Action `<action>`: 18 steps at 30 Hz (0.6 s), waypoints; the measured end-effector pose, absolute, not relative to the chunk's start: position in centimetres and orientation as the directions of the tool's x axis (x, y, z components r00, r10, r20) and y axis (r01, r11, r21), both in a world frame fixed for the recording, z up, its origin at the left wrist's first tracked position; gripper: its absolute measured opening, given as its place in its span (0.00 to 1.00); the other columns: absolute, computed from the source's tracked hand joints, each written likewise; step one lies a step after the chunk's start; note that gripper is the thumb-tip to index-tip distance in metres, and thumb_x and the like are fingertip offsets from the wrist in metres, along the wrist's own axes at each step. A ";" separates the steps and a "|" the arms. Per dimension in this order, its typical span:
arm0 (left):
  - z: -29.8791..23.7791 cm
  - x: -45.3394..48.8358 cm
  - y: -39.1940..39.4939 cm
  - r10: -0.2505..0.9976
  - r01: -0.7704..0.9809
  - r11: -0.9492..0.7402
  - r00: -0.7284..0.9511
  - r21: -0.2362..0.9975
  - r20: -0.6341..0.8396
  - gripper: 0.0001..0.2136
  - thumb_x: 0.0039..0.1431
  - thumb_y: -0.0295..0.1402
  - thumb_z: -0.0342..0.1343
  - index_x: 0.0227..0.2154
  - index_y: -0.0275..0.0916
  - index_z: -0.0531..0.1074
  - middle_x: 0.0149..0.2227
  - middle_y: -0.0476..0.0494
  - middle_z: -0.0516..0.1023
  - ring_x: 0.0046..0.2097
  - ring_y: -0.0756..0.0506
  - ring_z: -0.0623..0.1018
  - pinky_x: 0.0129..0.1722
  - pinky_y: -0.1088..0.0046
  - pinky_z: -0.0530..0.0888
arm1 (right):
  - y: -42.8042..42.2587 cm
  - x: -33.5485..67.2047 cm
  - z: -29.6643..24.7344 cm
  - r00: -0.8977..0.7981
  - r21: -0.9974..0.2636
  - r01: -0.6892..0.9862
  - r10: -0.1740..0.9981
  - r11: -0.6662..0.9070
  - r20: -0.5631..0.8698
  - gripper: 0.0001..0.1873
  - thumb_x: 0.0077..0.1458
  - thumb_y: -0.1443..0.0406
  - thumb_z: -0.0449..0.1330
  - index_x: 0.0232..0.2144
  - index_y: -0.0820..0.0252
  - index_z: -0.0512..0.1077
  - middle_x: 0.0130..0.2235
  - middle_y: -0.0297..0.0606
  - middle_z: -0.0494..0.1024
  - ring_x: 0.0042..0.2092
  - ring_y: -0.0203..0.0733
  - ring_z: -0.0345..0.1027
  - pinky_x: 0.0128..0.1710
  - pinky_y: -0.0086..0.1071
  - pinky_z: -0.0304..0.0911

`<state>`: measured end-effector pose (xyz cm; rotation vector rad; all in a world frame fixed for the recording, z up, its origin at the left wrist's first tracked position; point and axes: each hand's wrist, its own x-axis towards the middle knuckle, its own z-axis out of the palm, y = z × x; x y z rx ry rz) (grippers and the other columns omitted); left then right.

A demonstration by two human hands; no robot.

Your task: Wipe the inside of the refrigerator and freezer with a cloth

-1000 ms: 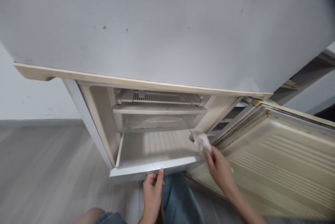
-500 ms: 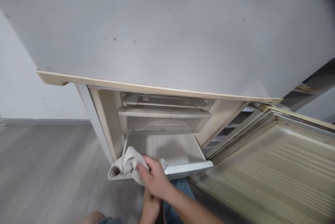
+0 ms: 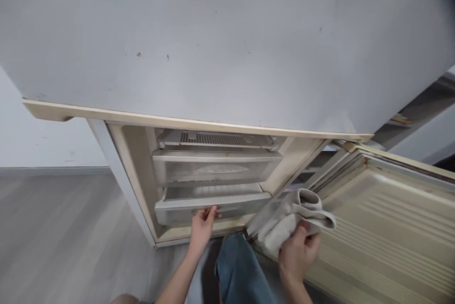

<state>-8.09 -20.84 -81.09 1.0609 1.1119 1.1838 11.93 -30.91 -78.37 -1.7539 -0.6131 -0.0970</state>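
Observation:
My left hand (image 3: 202, 226) is at the front of the lower clear plastic drawer (image 3: 170, 212), its curled fingers and thumb on the middle of the front panel. This drawer sticks out slightly, showing a strip of its inside. In my right hand (image 3: 298, 249), a pale grey-white cloth (image 3: 284, 228) is bunched and folded over, held closed in the fingers in front of the open door. Above the lower drawer, a second drawer (image 3: 220, 169) sits in the cabinet.
The fridge's open door (image 3: 398, 228) stands out to the right. A wire-grid shelf (image 3: 216, 139) lies above the drawers. The large pale top panel (image 3: 227, 48) spans the upper view. My knee in blue jeans (image 3: 241, 271) is close below, beside the grey floor (image 3: 81, 228).
The lower drawer has slid inward from far out. My right hand has carried the cloth away to the right, and my left hand has come up to the drawer front.

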 end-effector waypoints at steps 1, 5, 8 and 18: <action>-81.0 -8.0 -20.1 0.996 -0.143 0.079 0.041 0.987 -0.074 0.22 0.45 0.52 0.58 0.28 0.35 0.77 0.25 0.39 0.83 0.31 0.41 0.81 0.39 0.64 0.75 | -30.7 11.8 -79.0 0.884 -0.895 0.414 0.307 -0.166 0.353 0.26 0.61 0.49 0.43 0.54 0.57 0.62 0.42 0.49 0.73 0.40 0.54 0.67 0.34 0.43 0.66; -80.6 -7.8 -17.7 0.997 -0.125 0.078 0.039 0.989 -0.073 0.22 0.45 0.52 0.58 0.27 0.35 0.77 0.30 0.36 0.84 0.30 0.42 0.80 0.36 0.66 0.74 | -27.7 10.6 -81.6 0.893 -0.910 0.387 0.307 -0.150 0.330 0.22 0.59 0.48 0.48 0.42 0.57 0.68 0.34 0.46 0.74 0.36 0.51 0.68 0.34 0.40 0.65; -80.3 -8.1 -16.6 0.995 -0.095 0.098 0.021 0.991 -0.097 0.23 0.44 0.53 0.59 0.28 0.34 0.77 0.32 0.35 0.84 0.30 0.43 0.80 0.35 0.67 0.74 | -24.3 10.1 -84.0 0.882 -0.911 0.391 0.337 -0.131 0.330 0.26 0.60 0.47 0.47 0.43 0.61 0.68 0.35 0.48 0.76 0.36 0.49 0.69 0.35 0.38 0.65; -80.1 -9.8 -23.2 0.868 0.384 0.020 0.452 0.923 -0.207 0.13 0.50 0.38 0.50 0.25 0.39 0.77 0.26 0.40 0.83 0.25 0.44 0.79 0.27 0.69 0.74 | -17.5 7.3 -92.3 0.553 -0.657 0.754 0.515 0.026 0.655 0.34 0.63 0.56 0.41 0.64 0.75 0.47 0.65 0.69 0.44 0.68 0.60 0.34 0.60 0.61 0.45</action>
